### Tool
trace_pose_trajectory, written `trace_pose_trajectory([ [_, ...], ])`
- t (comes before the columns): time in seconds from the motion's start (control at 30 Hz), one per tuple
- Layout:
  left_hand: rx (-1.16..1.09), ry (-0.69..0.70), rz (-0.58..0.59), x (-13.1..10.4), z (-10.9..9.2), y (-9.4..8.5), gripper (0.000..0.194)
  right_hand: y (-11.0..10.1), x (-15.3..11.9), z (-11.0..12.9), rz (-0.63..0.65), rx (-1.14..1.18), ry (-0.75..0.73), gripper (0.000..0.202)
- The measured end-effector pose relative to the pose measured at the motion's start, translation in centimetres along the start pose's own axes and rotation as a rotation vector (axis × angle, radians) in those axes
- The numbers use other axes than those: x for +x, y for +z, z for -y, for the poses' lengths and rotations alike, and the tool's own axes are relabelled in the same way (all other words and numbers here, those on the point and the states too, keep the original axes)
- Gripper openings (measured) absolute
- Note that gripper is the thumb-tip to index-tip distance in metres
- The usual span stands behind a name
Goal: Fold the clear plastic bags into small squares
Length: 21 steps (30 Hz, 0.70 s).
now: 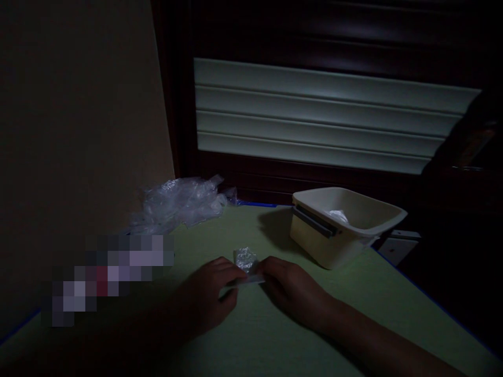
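Note:
A small, crinkled clear plastic bag lies on the pale green table in front of me. My left hand has its fingers curled at the bag's left near side, with the thumb below. From the right, my right hand closes its fingers on the same near edge, where a folded strip runs between both hands. The fingertips are dim and partly hidden by the hands. What the bag contains, if anything, cannot be made out.
A heap of clear plastic bags lies at the back left. A cream plastic bin with a grey handle stands at the back right, something clear and shiny inside. A pixelated patch covers the left table edge. Behind stands a dark slatted door.

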<state>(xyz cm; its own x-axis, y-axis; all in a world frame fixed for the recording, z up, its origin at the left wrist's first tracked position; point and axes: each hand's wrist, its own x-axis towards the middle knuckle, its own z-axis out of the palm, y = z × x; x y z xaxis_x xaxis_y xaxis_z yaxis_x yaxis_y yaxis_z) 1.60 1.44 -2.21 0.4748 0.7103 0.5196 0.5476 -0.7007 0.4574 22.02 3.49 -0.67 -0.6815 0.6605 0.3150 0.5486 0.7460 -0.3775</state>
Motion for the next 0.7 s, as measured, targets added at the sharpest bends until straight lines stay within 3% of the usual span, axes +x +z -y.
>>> trace_pose_trajectory([
  [0.1, 0.001, -0.070, 0.008, 0.2, 0.3, -0.1, 0.022, 0.2, -0.1, 0.3, -0.029, 0.139, 0.047, 0.017],
  [0.3, 0.003, -0.239, 0.023, 0.5, 0.9, -0.3, 0.014, 0.1, -0.4, 1.4, -0.008, 0.198, 0.152, 0.023],
  [0.37, 0.013, -0.281, 0.038, 0.7, 0.9, -0.4, 0.013, 0.1, -0.4, 1.7, 0.003, 0.239, 0.190, 0.017],
  [0.43, 0.020, -0.302, 0.051, 0.8, 0.8, -0.4, 0.013, 0.1, -0.2, 1.8, -0.006, 0.317, 0.210, 0.010],
  [0.7, 0.037, -0.343, 0.025, 0.9, 0.7, -0.1, 0.017, 0.8, 0.3, 1.6, -0.031, 0.447, 0.295, 0.020],
])
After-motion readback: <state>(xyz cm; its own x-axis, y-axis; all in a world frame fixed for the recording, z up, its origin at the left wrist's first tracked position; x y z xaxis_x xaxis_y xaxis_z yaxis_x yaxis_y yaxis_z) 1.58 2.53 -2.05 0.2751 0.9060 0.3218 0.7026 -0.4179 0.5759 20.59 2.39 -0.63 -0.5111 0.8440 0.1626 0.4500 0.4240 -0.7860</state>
